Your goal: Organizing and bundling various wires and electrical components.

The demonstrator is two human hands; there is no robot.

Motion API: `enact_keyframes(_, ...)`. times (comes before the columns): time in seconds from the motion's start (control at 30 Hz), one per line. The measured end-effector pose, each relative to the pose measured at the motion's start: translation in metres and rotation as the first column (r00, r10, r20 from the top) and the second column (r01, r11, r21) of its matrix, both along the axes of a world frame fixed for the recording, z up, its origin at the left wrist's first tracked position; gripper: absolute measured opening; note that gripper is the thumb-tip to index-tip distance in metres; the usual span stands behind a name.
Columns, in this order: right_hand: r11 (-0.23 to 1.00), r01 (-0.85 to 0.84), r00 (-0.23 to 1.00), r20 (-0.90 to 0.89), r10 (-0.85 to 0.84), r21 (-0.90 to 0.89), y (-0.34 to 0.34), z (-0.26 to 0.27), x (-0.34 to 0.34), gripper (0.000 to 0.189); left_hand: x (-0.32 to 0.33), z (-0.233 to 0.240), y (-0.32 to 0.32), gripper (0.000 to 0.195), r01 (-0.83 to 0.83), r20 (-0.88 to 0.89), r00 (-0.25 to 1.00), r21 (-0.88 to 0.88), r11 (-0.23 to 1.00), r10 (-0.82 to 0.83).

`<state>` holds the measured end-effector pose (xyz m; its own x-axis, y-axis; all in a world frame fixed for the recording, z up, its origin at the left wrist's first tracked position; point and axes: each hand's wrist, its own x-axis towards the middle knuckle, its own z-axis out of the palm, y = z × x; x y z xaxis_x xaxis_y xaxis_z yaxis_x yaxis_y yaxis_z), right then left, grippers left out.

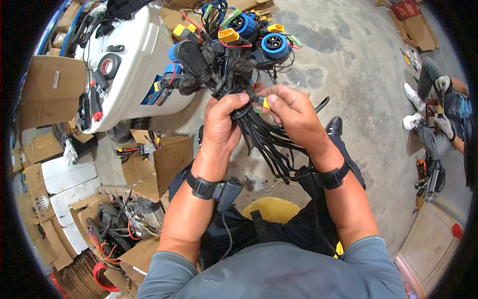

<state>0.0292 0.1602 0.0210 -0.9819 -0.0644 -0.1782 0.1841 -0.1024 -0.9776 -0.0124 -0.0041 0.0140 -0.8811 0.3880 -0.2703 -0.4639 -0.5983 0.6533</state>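
My left hand (226, 119) grips a bundle of black cables (265, 138) near its tied neck, the thumb lying across it. At the bundle's right side, my right hand (295, 108) pinches a small yellow-ended connector (265, 102) between thumb and fingers. Above both hands the bundle fans out into round blue connectors (275, 43), yellow plugs (228, 35), black molded parts and thin red wires. The loose cable lengths hang down towards my right wrist. Some fingers of both hands are hidden behind the bundle.
At the upper left stands a white plastic tub (145, 45) with a roll of black tape (109, 66) on top. An open cardboard box (160, 160) and a box with a motor (145, 215) are at the left. A gloved co-worker (440, 108) sits at the far right.
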Motion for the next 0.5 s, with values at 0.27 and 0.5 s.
enact_keyframes(0.27,0.999,-0.021,1.0,0.017,0.022,-0.043,-0.0027,-0.0004,0.0029,0.033,0.0001,-0.0097,-0.0047,0.034,0.008,0.038,0.999,-0.098,0.995,-0.004)
enact_keyframes(0.5,0.99,-0.014,0.998,0.06,0.023,-0.138,0.0026,0.0017,0.0061,0.033,0.0024,-0.0074,0.001,0.031,0.026,0.021,0.999,-0.129,0.991,-0.023)
